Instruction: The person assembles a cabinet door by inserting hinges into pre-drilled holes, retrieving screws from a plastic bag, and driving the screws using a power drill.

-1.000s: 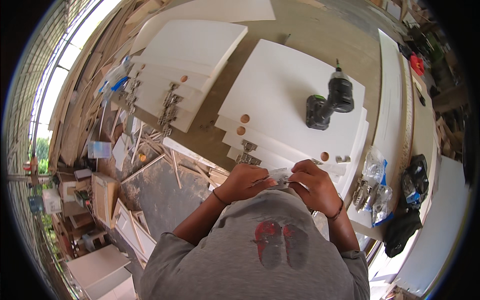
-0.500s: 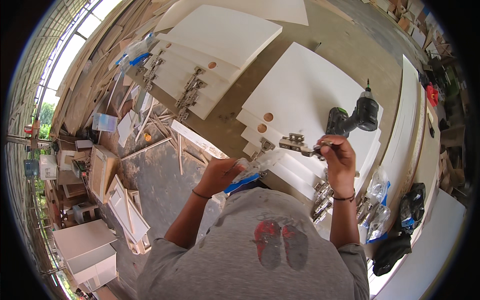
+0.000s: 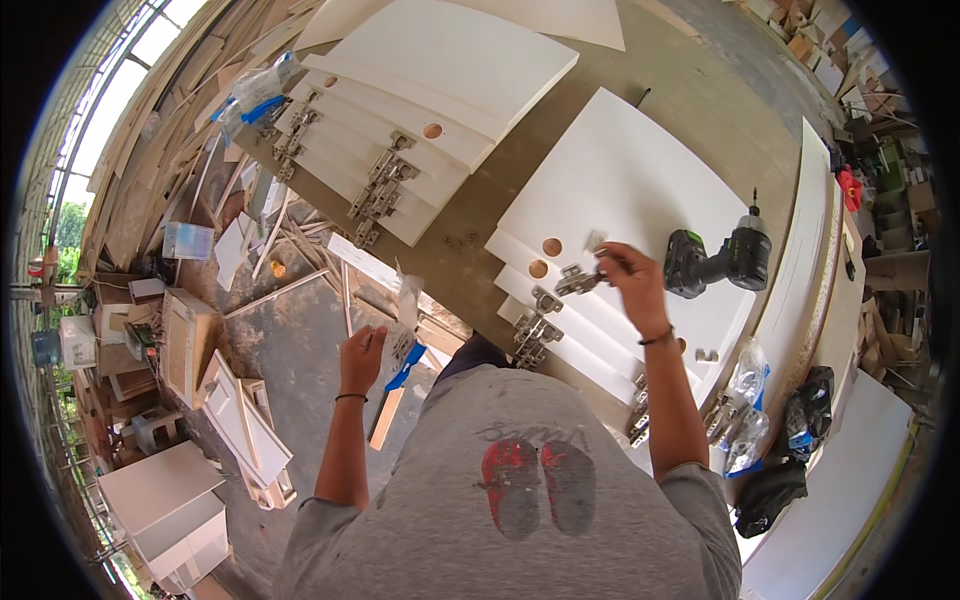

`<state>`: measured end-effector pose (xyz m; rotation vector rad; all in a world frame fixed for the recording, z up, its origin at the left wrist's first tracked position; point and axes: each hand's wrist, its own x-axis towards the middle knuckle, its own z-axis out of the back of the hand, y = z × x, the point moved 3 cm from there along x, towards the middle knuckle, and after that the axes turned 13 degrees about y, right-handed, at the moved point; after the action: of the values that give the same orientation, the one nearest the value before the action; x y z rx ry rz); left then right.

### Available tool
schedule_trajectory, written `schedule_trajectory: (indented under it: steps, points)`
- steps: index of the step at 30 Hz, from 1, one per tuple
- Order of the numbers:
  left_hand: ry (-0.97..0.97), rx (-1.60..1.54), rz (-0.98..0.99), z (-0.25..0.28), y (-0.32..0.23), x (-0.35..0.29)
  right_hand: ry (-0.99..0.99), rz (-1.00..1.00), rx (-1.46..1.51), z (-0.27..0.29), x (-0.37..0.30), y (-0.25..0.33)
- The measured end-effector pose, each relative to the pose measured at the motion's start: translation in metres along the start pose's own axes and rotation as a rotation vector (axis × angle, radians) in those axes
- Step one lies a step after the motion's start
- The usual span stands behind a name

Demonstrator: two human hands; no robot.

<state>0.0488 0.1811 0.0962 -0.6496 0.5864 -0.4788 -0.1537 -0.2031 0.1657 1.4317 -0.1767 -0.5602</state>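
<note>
Metal hinge pinched in the grip of the right hand, above the right stack of white panels; probably rigid, smooth, sturdy, best held by its arm. Left hand beside a limp plastic bag; grip indeterminable.

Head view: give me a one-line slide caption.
Right hand holding a metal hinge over stacked white panels, near a cordless drill, with clear-and-blue plastic beside the left hand.
</note>
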Motion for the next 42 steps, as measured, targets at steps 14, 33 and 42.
schedule_trajectory:
  steps: [14,33,42]
  points:
    - [0.090,0.021,0.030,0.010,0.064,0.048,0.061,0.051,-0.662,-0.060,0.059,-0.046]
    - [-0.084,-0.284,-0.460,0.034,-0.067,0.070,-0.172,0.089,-0.956,-0.105,0.034,-0.057]
    - [0.058,-0.635,-0.267,0.012,-0.042,0.094,-0.100,-0.009,-0.912,-0.109,0.012,-0.069]
